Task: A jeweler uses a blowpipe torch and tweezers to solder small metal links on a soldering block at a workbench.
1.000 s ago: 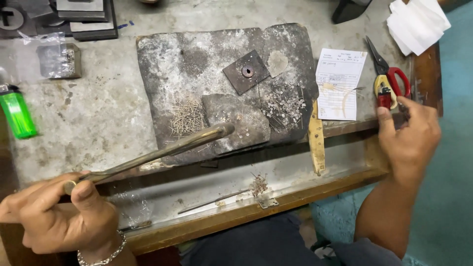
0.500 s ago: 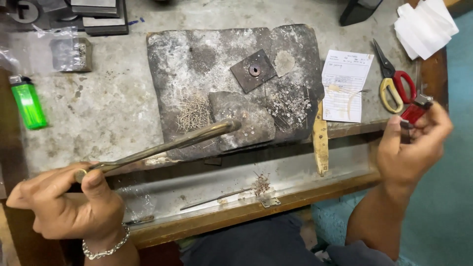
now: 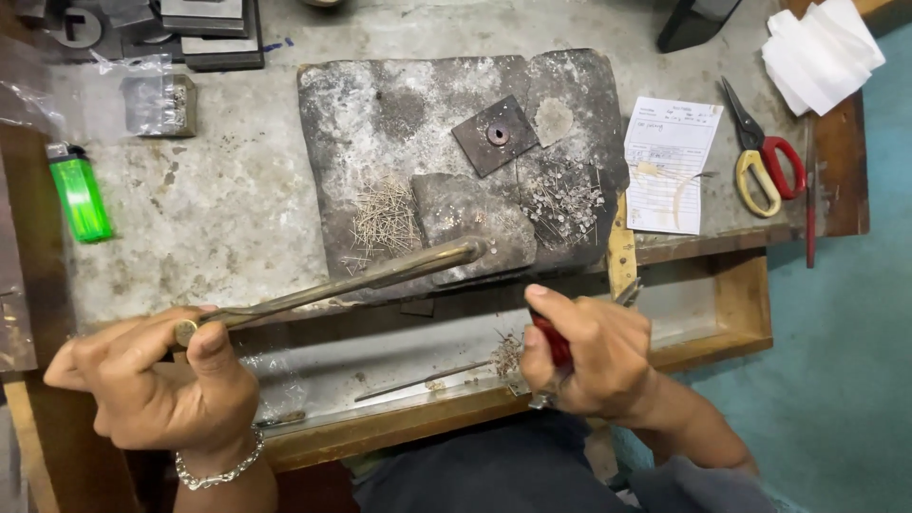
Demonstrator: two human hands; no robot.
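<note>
My left hand grips the near end of a long brass blowpipe-like tool, thumb on its end cap. Its tip rests on the front of a charred grey slab. My right hand is closed around a small red-handled tool over the open wooden drawer tray below the bench edge. Only the handle shows, so I cannot tell what kind of tool it is. Piles of short wire bits lie on the slab, with more at its right side. A small dark square plate sits near the middle of the slab.
A green lighter lies at the left. A paper slip, red-and-yellow scissors and folded white paper are at the right. A yellowish flat tool hangs over the bench edge. A thin rod lies in the tray.
My right hand left the bench's right edge near the scissors and came left and down over the drawer tray, holding a red-handled tool. My left hand kept the brass tool in place.
</note>
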